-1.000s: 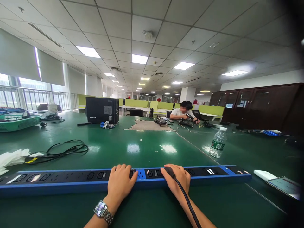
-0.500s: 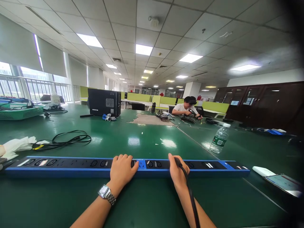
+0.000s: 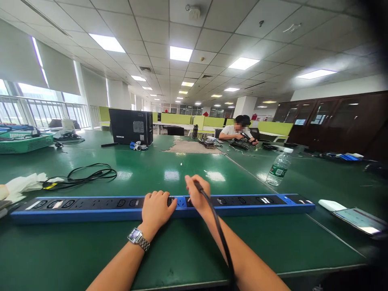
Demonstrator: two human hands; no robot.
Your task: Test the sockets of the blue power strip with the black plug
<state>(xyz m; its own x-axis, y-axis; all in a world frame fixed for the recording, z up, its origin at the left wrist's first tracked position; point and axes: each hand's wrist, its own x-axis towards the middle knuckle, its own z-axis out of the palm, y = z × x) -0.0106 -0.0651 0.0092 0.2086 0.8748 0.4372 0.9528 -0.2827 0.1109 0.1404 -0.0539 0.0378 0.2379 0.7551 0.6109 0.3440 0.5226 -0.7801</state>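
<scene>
- At the far left, a green basket (image 3: 26, 143) sits on the green table (image 3: 169, 173), with a heap of white cloth (image 3: 22, 184) nearer the front edge.
- A coiled black cable (image 3: 87, 174) lies beside the cloth; a yellow tag shows at its near end, with any print on it too small to read.
- Behind it stands a black computer case (image 3: 131, 127) with a pale sticker on its side; the writing is not legible.
- A long blue power strip (image 3: 91, 208) lies across the table in front of the person, with rows of black sockets along its top and white labels at each end that cannot be read.
- The left hand (image 3: 157, 208), with a metal wristwatch (image 3: 138, 239) on its wrist, rests palm down on the strip near the middle, fingers curled over the sockets, gripping nothing.
- The right hand (image 3: 198, 195) is closed around a black plug (image 3: 197, 185), held just above the strip's centre; its black cord (image 3: 221, 238) trails back along the forearm.
- Farther back, another person (image 3: 238, 131) sits working at the table.
- A clear water bottle (image 3: 278, 168) with a green label stands to the right; its brand is illegible.
- At the far right lie a white block (image 3: 330, 205) and a tablet (image 3: 360, 220) with a lit screen.
</scene>
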